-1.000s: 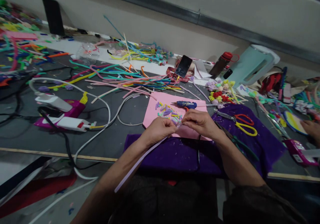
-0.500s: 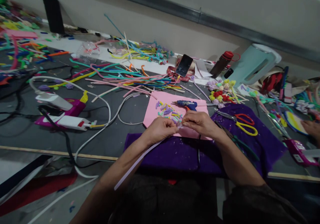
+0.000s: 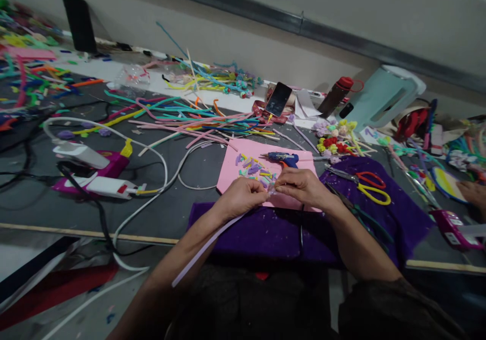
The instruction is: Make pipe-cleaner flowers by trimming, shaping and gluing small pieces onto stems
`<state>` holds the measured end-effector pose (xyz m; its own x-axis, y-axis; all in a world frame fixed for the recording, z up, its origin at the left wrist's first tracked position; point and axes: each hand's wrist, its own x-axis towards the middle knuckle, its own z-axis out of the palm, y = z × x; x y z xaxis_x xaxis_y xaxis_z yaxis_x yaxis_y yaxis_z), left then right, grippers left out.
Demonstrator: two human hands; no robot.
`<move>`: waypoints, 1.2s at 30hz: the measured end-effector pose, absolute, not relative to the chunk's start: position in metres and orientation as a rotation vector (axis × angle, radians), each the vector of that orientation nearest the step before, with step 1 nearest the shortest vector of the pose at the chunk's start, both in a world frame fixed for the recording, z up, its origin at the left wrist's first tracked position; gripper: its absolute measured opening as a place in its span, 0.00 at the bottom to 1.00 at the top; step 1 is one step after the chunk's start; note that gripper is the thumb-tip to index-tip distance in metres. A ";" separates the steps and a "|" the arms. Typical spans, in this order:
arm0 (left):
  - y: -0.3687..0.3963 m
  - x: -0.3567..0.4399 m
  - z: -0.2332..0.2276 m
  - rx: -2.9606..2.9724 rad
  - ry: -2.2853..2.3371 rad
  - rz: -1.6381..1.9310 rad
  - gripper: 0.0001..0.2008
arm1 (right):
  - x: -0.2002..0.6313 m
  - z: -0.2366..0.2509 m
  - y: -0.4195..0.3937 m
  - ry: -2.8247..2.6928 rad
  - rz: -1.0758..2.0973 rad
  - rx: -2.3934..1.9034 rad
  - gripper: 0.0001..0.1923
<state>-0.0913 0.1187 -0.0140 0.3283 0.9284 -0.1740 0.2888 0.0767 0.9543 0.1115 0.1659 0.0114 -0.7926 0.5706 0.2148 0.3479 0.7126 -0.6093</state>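
My left hand [image 3: 246,195] is closed in a pinch on a long pale lilac pipe cleaner [image 3: 207,248], whose free end trails down across my left forearm. Close against it, my right hand [image 3: 298,184] pinches the small pale lilac end piece [image 3: 271,190] between the two hands; its exact shape is mostly hidden by fingers. Both hands are over a pink foam sheet [image 3: 230,166]. Short cut pipe cleaner bits [image 3: 251,165] in purple, yellow and green lie on the sheet. Just beyond my right hand rests a blue glue gun [image 3: 281,157].
Red-and-yellow-handled scissors [image 3: 370,185] and green-handled pliers [image 3: 370,221] lie on a purple cloth [image 3: 408,228] at right. Pipe cleaners [image 3: 205,119], a phone [image 3: 279,99] and a bottle [image 3: 336,96] are behind. A power strip [image 3: 98,175] with cables is left. Another person's hand [image 3: 473,192] shows far right.
My hands stay together in nearly the same place, with only slight finger movement at the lilac piece. The whole view has shifted very slightly.
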 end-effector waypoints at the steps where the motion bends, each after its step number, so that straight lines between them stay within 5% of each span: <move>1: 0.119 -0.092 -0.013 1.436 1.179 0.709 0.11 | 0.113 0.013 0.166 -2.487 0.812 -0.725 0.10; 11: 0.120 -0.097 -0.010 0.946 0.985 0.751 0.09 | 0.115 0.015 0.169 -1.885 1.163 -0.947 0.12; 36: 0.117 -0.092 -0.003 0.952 0.954 0.692 0.09 | 0.101 0.004 0.163 -1.982 1.260 -0.679 0.12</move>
